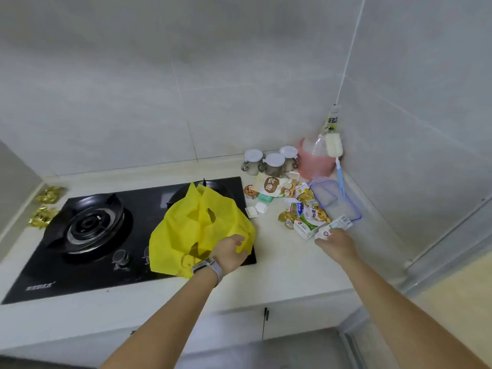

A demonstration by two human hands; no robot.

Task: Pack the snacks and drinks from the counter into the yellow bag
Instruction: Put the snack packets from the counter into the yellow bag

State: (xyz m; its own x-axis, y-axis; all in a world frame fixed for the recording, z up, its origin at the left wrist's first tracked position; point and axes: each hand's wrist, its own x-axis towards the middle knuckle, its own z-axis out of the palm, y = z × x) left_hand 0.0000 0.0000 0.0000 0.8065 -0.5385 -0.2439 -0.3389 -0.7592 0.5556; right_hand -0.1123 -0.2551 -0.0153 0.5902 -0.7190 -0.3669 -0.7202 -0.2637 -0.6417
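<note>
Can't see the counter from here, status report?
Left hand grips yellow bag on the stove. Right hand on a white packet by the snack pile. Nothing between.

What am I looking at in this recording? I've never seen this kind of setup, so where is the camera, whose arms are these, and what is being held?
There is no robot here. The single picture comes from a wide-angle camera worn on a person's head, looking down at their own arms. The left hand grips the crumpled yellow plastic bag, which lies across the black glass gas stove. The right hand pinches a small white-and-green snack packet at the edge of a pile of mixed snack packets and drink cartons on the pale stone counter. Three glass jars with white lids stand by the wall.
</note>
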